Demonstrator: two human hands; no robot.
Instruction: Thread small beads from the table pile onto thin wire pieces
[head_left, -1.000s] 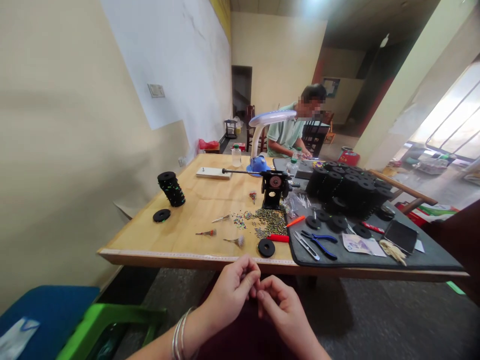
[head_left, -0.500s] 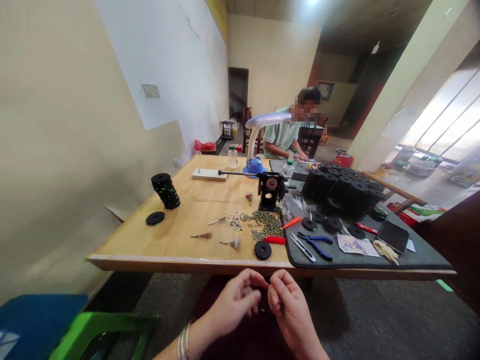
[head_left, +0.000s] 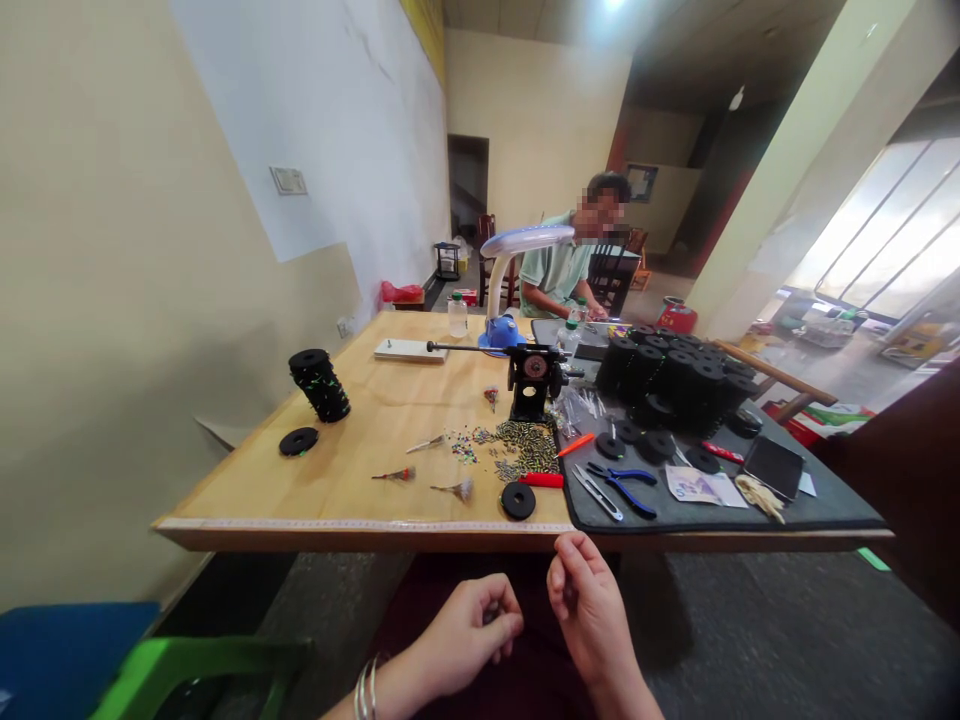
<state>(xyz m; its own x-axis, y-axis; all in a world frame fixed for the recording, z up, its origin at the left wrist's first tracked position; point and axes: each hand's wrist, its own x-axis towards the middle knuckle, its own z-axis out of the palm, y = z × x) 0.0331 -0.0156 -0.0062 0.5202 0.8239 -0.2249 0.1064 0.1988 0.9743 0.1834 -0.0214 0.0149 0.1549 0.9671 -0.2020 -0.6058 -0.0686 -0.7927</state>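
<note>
In front of the table edge, my left hand (head_left: 480, 625) has its fingers curled, with bangles at the wrist. To its right, my right hand (head_left: 589, 600) is raised, thumb and fingertips pinched together. Whatever either hand holds is hidden or too fine to see. The hands are apart. Nearest on the table are a black foam spool (head_left: 518, 500), a red-handled tool (head_left: 541, 480) and a heap of small metallic beads (head_left: 529, 447). Thread snips (head_left: 598, 492) and blue-handled pliers (head_left: 626, 488) lie on the grey mat (head_left: 697, 515).
A black hand-crank winder (head_left: 531, 385) stands mid-table, its rod pointing left. Behind it is a desk lamp (head_left: 501, 332). Black spools (head_left: 675, 375) crowd the right, and a spool stack (head_left: 321, 385) stands left. A person (head_left: 555, 265) sits across the table.
My hands have drawn apart; the left moved lower and its fingers curled more, while the right rose slightly to the right. The view shifted a little.
</note>
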